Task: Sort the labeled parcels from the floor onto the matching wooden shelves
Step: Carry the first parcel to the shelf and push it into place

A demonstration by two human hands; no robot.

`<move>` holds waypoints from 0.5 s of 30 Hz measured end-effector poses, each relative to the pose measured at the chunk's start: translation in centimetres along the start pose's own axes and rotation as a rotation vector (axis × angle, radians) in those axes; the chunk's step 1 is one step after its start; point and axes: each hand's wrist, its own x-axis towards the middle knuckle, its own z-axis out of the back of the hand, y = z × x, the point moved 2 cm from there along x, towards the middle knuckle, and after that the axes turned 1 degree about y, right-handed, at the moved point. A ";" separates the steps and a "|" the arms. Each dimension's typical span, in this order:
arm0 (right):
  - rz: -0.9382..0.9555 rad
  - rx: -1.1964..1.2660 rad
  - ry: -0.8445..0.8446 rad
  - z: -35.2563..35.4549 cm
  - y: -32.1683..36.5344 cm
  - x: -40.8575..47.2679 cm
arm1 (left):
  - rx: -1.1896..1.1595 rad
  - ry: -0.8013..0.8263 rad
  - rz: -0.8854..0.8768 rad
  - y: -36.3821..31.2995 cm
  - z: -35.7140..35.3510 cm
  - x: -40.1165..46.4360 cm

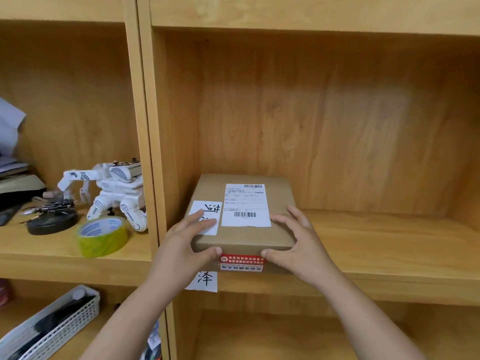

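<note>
Both hands clasp the parcel (244,219) on the wooden shelf (376,245) — left hand (187,240) and right hand (296,240) at its near corners, thumbs seemingly pressing the front edge.

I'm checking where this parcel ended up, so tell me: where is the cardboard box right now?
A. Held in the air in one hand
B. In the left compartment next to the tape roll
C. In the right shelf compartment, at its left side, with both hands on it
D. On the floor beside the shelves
C: the cardboard box sits on the right compartment's shelf board, close to the divider, with the left hand and right hand on its front corners.
</note>
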 end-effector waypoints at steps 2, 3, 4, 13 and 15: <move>-0.026 -0.023 0.004 0.0 -0.3 0.7 | 0.062 0.041 -0.009 0.2 0.0 0.8; -0.036 -0.018 0.004 0.0 -0.5 1.0 | 0.095 0.066 -0.013 0.3 0.1 1.2; -0.043 -0.009 0.003 0.0 -0.6 1.2 | 0.122 0.092 -0.013 0.4 0.1 1.6; -0.060 0.019 -0.073 -0.4 -1.6 2.4 | 0.305 0.271 -0.065 0.8 0.3 4.0; -0.060 -0.003 -0.098 -0.6 -1.9 2.7 | 0.353 0.238 -0.102 0.7 0.1 4.2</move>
